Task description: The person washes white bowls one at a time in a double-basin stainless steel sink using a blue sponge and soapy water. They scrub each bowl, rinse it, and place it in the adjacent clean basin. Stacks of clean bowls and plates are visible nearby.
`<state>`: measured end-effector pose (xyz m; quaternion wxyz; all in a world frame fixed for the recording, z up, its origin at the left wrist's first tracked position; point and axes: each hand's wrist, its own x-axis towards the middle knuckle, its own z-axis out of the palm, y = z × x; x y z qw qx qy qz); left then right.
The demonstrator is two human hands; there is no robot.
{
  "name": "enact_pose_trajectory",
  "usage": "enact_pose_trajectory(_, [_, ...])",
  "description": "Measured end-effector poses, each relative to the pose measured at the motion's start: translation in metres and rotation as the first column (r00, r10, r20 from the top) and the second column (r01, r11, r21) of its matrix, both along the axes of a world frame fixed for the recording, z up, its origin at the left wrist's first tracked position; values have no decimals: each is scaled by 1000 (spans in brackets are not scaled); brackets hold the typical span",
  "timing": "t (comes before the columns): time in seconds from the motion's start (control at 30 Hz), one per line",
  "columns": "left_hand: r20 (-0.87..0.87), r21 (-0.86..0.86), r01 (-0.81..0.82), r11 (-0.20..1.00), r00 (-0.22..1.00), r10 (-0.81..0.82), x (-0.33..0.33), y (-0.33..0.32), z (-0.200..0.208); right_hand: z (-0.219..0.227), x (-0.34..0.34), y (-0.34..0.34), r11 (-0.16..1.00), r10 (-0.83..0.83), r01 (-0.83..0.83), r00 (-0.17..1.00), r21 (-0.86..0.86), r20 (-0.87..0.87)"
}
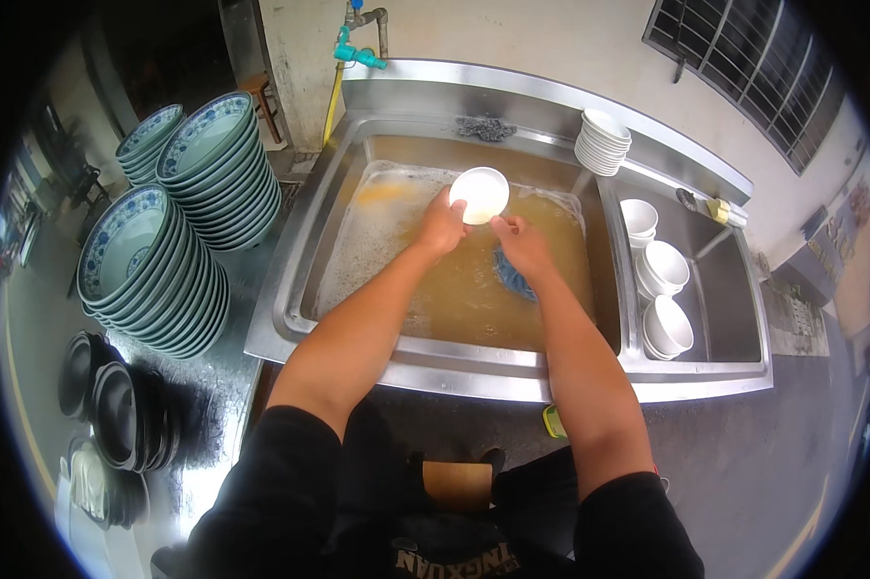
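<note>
My left hand (441, 226) grips a small white dish (480, 193) by its left edge, thumb over the rim. The dish is tilted and held above the cloudy brownish water (454, 299) of the large steel sink basin. Close to the dish's lower right rim is my right hand (524, 245), its fingers curled; whether they pinch the rim or something else is hidden. A blue cloth (514, 275) shows just below and left of that hand. I cannot tell if it hangs from the fingers or lies in the water.
Tall stacks of blue-patterned bowls (131, 251) and black bowls (122, 415) stand on the steel table at left. White dishes (604, 143) are piled on the sink's back right ledge. White bowls (665, 267) sit in the right basin. A dark scouring pad (485, 127) lies behind the water.
</note>
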<state>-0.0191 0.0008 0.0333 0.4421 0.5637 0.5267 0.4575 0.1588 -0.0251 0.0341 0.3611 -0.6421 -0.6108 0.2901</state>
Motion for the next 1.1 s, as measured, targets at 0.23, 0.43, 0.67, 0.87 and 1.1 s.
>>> enact_pose_trajectory(0.23, [260, 40, 75, 996, 962, -83, 9, -7, 8, 3, -2, 9, 984, 2, 17, 994, 179, -105])
enact_pose_trajectory(0.43, [127, -281, 254, 926, 966, -226, 24, -4, -25, 24, -11, -7, 939, -128, 176, 976, 294, -175])
enact_pose_trajectory(0.67, [-564, -69, 488, 870, 700, -438, 10, 2, -52, 33, 28, 19, 718, -441, 347, 898, 603, 9])
enact_pose_trajectory(0.87, [-805, -180, 329, 927, 493, -332, -26, 17, -81, 129, 74, 57, 899, -283, 424, 752, 107, -595])
enact_pose_trajectory(1.1, [-824, -407, 304, 861, 285, -490, -46, 54, -143, 156, 121, 108, 941, -310, 332, 759, -68, -573])
